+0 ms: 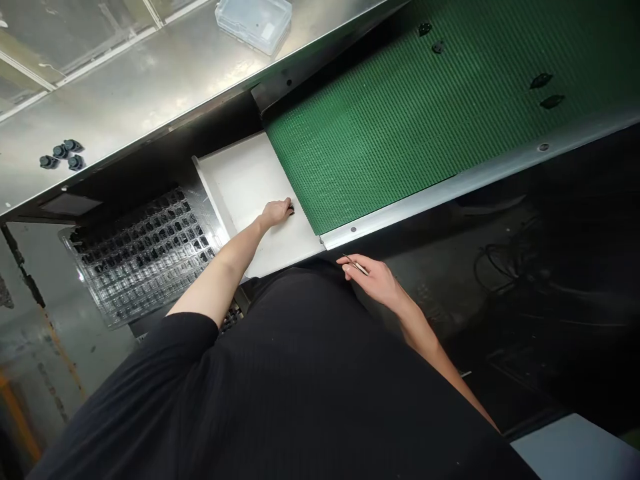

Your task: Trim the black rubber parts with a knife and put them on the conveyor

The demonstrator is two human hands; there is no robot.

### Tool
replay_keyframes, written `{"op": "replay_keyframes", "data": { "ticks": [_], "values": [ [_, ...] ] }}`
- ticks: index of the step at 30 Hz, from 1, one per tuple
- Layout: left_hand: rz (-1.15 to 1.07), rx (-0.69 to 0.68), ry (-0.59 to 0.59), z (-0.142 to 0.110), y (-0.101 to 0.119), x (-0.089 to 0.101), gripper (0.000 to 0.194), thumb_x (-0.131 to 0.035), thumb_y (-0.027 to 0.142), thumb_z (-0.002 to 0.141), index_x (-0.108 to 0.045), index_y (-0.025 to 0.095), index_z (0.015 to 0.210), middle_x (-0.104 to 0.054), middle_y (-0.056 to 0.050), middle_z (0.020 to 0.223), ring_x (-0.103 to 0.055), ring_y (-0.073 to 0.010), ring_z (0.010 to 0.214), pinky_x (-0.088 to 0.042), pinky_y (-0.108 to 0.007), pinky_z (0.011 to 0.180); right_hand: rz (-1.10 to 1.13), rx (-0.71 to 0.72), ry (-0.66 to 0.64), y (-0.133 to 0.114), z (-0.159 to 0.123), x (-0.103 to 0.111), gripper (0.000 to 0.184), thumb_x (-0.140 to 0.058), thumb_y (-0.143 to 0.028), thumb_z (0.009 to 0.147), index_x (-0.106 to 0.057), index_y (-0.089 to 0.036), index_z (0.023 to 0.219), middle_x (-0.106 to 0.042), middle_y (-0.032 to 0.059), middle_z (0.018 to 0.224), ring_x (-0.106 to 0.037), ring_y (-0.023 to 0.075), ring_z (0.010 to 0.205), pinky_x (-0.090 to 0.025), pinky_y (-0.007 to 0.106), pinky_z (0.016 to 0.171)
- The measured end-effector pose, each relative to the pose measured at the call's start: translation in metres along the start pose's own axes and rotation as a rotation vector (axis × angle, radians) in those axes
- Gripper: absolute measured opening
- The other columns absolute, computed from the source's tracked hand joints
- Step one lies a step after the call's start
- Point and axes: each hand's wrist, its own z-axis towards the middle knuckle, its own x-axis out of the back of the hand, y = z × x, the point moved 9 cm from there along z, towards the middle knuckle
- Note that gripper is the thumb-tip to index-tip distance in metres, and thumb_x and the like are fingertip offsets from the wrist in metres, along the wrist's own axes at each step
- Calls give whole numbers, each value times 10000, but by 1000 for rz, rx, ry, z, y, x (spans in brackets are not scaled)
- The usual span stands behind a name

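Note:
My left hand (277,212) reaches over the white tray (240,180) at the end of the green conveyor belt (370,147). Its fingers are closed on a small black part (291,209), mostly covered by the fingertips. Below the belt's metal edge, my right hand (373,277) is closed around a thin, pen-like tool (358,267) with a slim dark tip pointing up and left. Several dark parts lie farther along the belt, among them one black part (552,101) near the right side.
Left of the white tray sits a clear plastic blister tray (150,280), its upper rows filled with black parts. On the metal ledge (165,80) stand a clear plastic box (255,23) and several dark knob-like parts (61,151). A metal rail (425,197) edges the belt.

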Motion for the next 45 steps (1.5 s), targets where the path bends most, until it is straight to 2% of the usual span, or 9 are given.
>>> {"op": "replay_keyframes", "data": {
  "ticks": [12, 21, 26, 29, 34, 38, 41, 45],
  "values": [
    [-1, -69, -11, -13, 11, -12, 441, -681, 492, 1084, -682, 171, 1387, -716, -121, 1321, -704, -277, 1195, -581, -531, 1091, -39, 20, -14, -2, 4, 9, 405, -573, -525, 1037, -791, -251, 1241, -779, 40, 891, -720, 253, 883, -533, 352, 794],
    [-26, -47, 16, -13, 6, -16, 441, -622, 526, 1103, -681, 180, 1370, -728, -113, 1255, -702, -275, 1152, -544, -529, 1099, -48, 21, -11, -9, 3, 12, 409, -594, -550, 1023, -798, -253, 1214, -775, 36, 878, -694, 244, 816, -536, 359, 809],
    [-69, -70, 37, -17, 10, -30, 355, -500, 400, 1125, -627, 209, 1396, -739, -164, 1135, -696, -349, 1155, -479, -495, 1058, -55, -46, 27, 3, -13, 17, 412, -591, -552, 1023, -789, -248, 1219, -779, 49, 899, -719, 264, 877, -546, 367, 848],
    [-94, -91, 43, -19, 16, -39, 343, -520, 356, 1094, -608, 220, 1396, -737, -184, 1093, -697, -387, 1151, -468, -481, 1022, -66, -74, 27, 9, -20, 16, 399, -589, -535, 1022, -789, -250, 1216, -778, 46, 892, -723, 262, 876, -545, 360, 844],
    [-99, -113, 54, -19, 25, -46, 360, -485, 366, 1104, -601, 197, 1400, -735, -211, 1141, -692, -416, 1158, -454, -504, 1027, -84, -94, 17, 14, -22, 14, 394, -592, -528, 1017, -796, -255, 1215, -779, 40, 891, -720, 258, 863, -538, 358, 833],
    [-90, -121, 58, -20, 29, -48, 394, -439, 416, 1127, -589, 223, 1436, -721, -201, 1185, -695, -410, 1160, -448, -506, 1033, -79, -101, 18, 17, -19, 14, 398, -592, -528, 1023, -796, -250, 1223, -783, 41, 894, -710, 254, 837, -540, 366, 846],
    [-89, -117, 46, -20, 32, -51, 380, -472, 371, 1113, -583, 228, 1447, -704, -194, 1186, -693, -408, 1170, -443, -503, 1048, -68, -102, 8, 19, -18, 11, 392, -604, -534, 1018, -802, -251, 1204, -781, 42, 890, -708, 255, 841, -537, 362, 842],
    [-110, -93, 31, -16, 34, -54, 401, -580, 251, 1044, -575, 176, 1438, -696, -201, 1150, -679, -432, 1208, -428, -504, 1083, -58, -113, -1, 25, -20, 9, 391, -593, -511, 1017, -804, -248, 1216, -779, 45, 893, -726, 257, 871, -535, 351, 837]
  ]
}}
